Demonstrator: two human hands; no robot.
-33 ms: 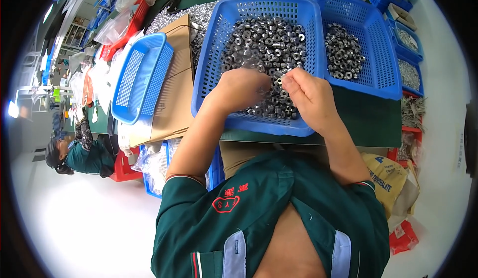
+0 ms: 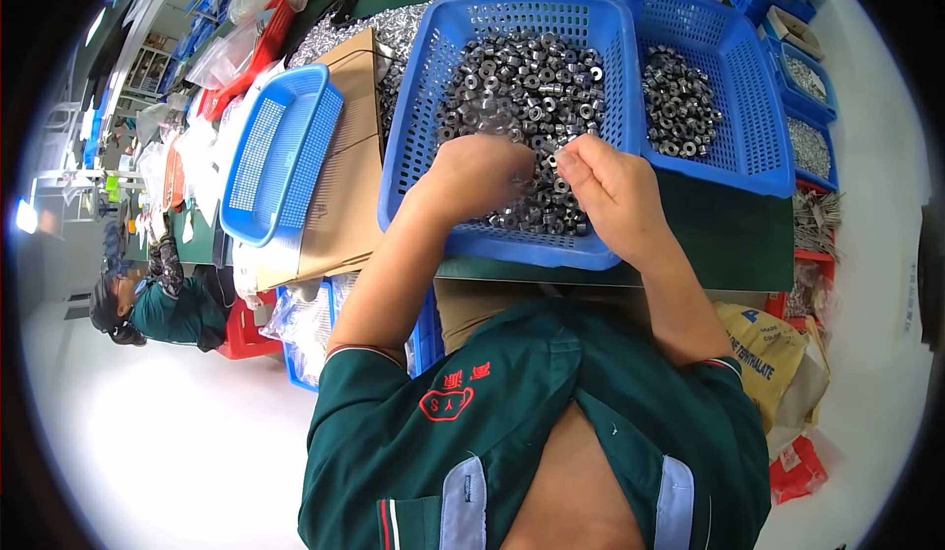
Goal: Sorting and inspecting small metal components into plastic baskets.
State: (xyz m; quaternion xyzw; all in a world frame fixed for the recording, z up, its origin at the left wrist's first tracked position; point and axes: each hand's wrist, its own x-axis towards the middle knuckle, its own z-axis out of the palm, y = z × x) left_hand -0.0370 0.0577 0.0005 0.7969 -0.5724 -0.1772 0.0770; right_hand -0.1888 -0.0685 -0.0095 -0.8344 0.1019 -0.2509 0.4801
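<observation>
Many metal rings (image 2: 527,82) lie beneath both hands (image 2: 480,178) (image 2: 620,195).

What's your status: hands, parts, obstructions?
Left hand blurred, right hand curled, grips unclear, both over large blue basket. Metal parts heaped inside. Hands hide some parts; no other obstruction visible.

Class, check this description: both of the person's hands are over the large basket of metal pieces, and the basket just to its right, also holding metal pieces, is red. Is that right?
Not quite: the basket on the right is blue, not red, as the head view shows. Both hands, left and right, are indeed over the large basket, and both baskets hold metal pieces.
</observation>
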